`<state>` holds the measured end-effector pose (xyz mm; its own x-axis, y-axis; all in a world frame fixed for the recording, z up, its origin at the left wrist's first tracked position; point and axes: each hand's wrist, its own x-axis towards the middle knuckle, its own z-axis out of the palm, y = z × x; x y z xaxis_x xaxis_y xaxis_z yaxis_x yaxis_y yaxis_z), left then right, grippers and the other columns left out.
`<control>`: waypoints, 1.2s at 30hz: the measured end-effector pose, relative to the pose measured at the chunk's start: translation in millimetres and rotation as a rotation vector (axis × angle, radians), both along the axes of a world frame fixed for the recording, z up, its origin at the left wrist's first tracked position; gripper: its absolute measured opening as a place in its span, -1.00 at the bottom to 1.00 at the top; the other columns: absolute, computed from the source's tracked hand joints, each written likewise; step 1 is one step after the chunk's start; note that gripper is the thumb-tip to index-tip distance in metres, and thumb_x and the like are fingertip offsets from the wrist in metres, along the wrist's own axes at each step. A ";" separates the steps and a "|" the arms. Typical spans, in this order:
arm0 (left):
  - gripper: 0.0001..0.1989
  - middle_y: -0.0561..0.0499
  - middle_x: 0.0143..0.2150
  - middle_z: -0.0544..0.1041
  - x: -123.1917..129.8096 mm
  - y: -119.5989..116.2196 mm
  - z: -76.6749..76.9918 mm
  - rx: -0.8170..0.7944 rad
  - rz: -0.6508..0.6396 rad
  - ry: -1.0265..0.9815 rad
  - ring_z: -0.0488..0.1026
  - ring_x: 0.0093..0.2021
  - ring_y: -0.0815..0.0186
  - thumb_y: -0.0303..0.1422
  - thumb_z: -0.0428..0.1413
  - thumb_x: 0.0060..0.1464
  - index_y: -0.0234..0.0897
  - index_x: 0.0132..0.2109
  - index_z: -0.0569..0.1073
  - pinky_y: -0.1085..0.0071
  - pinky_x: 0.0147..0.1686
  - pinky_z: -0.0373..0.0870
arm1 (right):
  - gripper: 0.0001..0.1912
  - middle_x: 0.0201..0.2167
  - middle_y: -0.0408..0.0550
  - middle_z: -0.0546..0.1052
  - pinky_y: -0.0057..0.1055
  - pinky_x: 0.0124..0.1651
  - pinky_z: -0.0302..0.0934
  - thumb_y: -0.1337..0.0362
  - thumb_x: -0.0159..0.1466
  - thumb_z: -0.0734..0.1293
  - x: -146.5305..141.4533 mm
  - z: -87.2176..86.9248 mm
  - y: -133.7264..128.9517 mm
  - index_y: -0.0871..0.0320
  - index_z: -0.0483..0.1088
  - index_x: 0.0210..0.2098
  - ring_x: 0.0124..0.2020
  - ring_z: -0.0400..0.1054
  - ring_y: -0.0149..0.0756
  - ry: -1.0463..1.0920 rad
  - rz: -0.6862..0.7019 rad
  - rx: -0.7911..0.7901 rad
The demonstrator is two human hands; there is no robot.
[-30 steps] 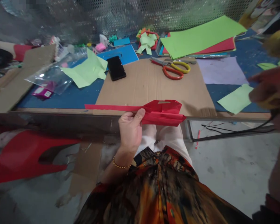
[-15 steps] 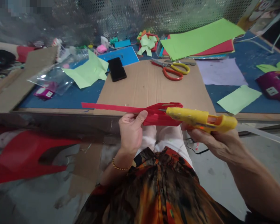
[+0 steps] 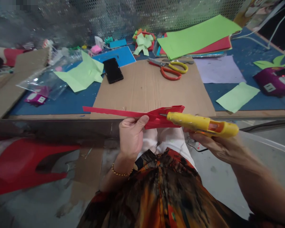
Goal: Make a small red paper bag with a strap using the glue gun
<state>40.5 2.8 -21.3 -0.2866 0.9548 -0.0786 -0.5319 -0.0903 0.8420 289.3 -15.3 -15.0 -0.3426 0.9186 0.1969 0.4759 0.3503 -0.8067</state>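
My left hand (image 3: 133, 134) pinches a folded red paper piece (image 3: 154, 120) between thumb and fingers, above my lap at the table's front edge. A long narrow red strip (image 3: 109, 111) reaches left from it. My right hand (image 3: 213, 144) is closed round a yellow glue gun (image 3: 192, 123), whose metal tip points left and lies at the red paper's folds. Whether the tip touches the paper I cannot tell. A clear glue stick (image 3: 263, 139) sticks out of the gun's back end.
On the cardboard sheet (image 3: 137, 91) lie a black phone (image 3: 113, 71) and scissors (image 3: 172, 73). Green paper sheets (image 3: 199, 36) are stacked behind. A purple box (image 3: 274, 82) stands right, a red chair (image 3: 26, 164) lower left.
The view has shifted slightly, so the table items appear further left. Both hands keep their hold, and the glue gun's tip has moved slightly left along the red paper.
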 end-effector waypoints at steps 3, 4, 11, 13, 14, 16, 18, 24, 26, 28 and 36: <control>-0.56 0.03 -0.42 0.71 2.1 -1.2 -0.7 0.019 0.040 0.048 0.61 -0.43 0.34 -0.13 0.67 -0.43 -0.22 -0.43 0.71 0.33 -0.24 0.65 | -0.65 -0.33 -0.04 0.58 -0.28 -0.35 0.45 -0.15 0.47 0.33 -5.3 5.5 -2.7 -0.03 0.51 -0.17 -0.36 0.50 -0.17 0.025 0.028 -0.076; -0.57 0.03 -0.41 0.71 2.5 -1.5 -1.0 0.025 0.049 0.060 0.62 -0.42 0.33 -0.13 0.67 -0.42 -0.21 -0.42 0.71 0.32 -0.23 0.66 | -0.65 -0.32 -0.03 0.57 -0.28 -0.35 0.45 -0.15 0.47 0.33 -6.8 7.3 -3.6 -0.03 0.50 -0.17 -0.36 0.50 -0.16 0.035 0.030 -0.080; -0.60 0.03 -0.40 0.72 1.0 -1.1 -3.3 0.041 0.059 0.100 0.62 -0.38 0.33 -0.13 0.66 -0.38 -0.18 -0.42 0.72 0.35 -0.19 0.65 | -0.74 -0.40 -0.07 0.54 -0.27 -0.46 0.34 -0.06 0.47 0.34 -9.1 13.2 -7.2 -0.04 0.43 -0.20 -0.46 0.43 -0.19 0.000 0.066 -0.061; -0.63 0.04 -0.40 0.71 1.0 -1.5 -3.3 0.059 0.063 0.124 0.61 -0.36 0.34 -0.15 0.65 -0.33 -0.17 -0.42 0.72 0.37 -0.20 0.63 | -0.79 -0.40 -0.12 0.52 -0.30 -0.50 0.32 0.00 0.47 0.34 -8.9 11.8 -8.0 -0.06 0.43 -0.21 -0.50 0.41 -0.23 -0.046 0.065 0.018; -0.66 0.04 -0.40 0.71 1.2 -1.9 -3.2 0.070 0.064 0.141 0.61 -0.36 0.34 -0.16 0.64 -0.30 -0.17 -0.41 0.72 0.38 -0.20 0.62 | -0.82 -0.39 -0.14 0.53 -0.31 -0.52 0.31 0.02 0.48 0.33 -9.0 11.1 -8.5 -0.06 0.44 -0.20 -0.53 0.39 -0.27 -0.069 0.068 0.070; -0.70 0.05 -0.39 0.70 2.1 -3.1 -2.6 0.094 0.068 0.177 0.60 -0.34 0.34 -0.18 0.62 -0.23 -0.17 -0.40 0.73 0.40 -0.20 0.61 | -0.85 -0.36 -0.16 0.54 -0.34 -0.54 0.29 0.06 0.50 0.30 -9.6 10.3 -9.8 -0.07 0.45 -0.16 -0.59 0.33 -0.34 -0.104 0.071 0.169; -0.72 0.07 -0.39 0.68 3.2 -4.3 -2.0 0.114 0.076 0.196 0.58 -0.34 0.35 -0.18 0.62 -0.21 -0.16 -0.40 0.73 0.41 -0.21 0.59 | -0.86 -0.34 -0.17 0.56 -0.35 -0.56 0.27 0.08 0.53 0.27 -10.6 10.3 -11.2 -0.09 0.42 -0.14 -0.61 0.31 -0.36 -0.110 0.070 0.254; -0.69 0.06 -0.40 0.68 4.9 -4.9 -2.8 0.105 0.065 0.172 0.58 -0.35 0.35 -0.16 0.63 -0.26 -0.14 -0.42 0.72 0.39 -0.18 0.60 | -0.91 -0.28 -0.12 0.56 -0.36 -0.38 0.40 0.13 0.56 0.26 -14.2 8.4 -13.4 -0.08 0.39 -0.02 -0.37 0.48 -0.27 -0.067 0.160 0.320; -0.68 0.05 -0.39 0.69 4.8 -4.7 -4.1 0.099 0.047 0.147 0.58 -0.35 0.34 -0.17 0.64 -0.28 -0.15 -0.42 0.72 0.37 -0.18 0.60 | -0.91 -0.29 -0.11 0.55 -0.33 -0.37 0.39 0.13 0.56 0.26 -15.1 7.8 -14.1 -0.07 0.38 -0.03 -0.37 0.47 -0.25 -0.051 0.167 0.349; -0.67 0.05 -0.40 0.68 4.7 -4.7 -5.1 0.099 0.018 0.121 0.58 -0.35 0.34 -0.15 0.64 -0.28 -0.15 -0.41 0.73 0.39 -0.20 0.60 | -0.95 -0.30 -0.11 0.55 -0.31 -0.39 0.37 0.18 0.54 0.27 -15.8 8.7 -15.3 -0.06 0.37 -0.05 -0.39 0.45 -0.24 -0.083 0.163 0.351; -0.67 0.05 -0.42 0.67 2.9 -3.8 -6.1 0.143 -0.025 0.105 0.56 -0.36 0.39 -0.13 0.64 -0.28 -0.15 -0.42 0.74 0.47 -0.23 0.57 | -0.93 -0.27 -0.14 0.52 -0.32 -0.24 0.43 0.24 0.53 0.26 -19.1 7.9 -23.0 -0.07 0.35 -0.02 -0.34 0.49 -0.22 -0.103 0.129 0.337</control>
<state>43.4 -1.0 -27.4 -0.2618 0.9611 0.0876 -0.4452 -0.2008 0.8726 270.2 -38.3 -7.2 -0.4853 0.7560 0.4392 0.4832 0.6505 -0.5859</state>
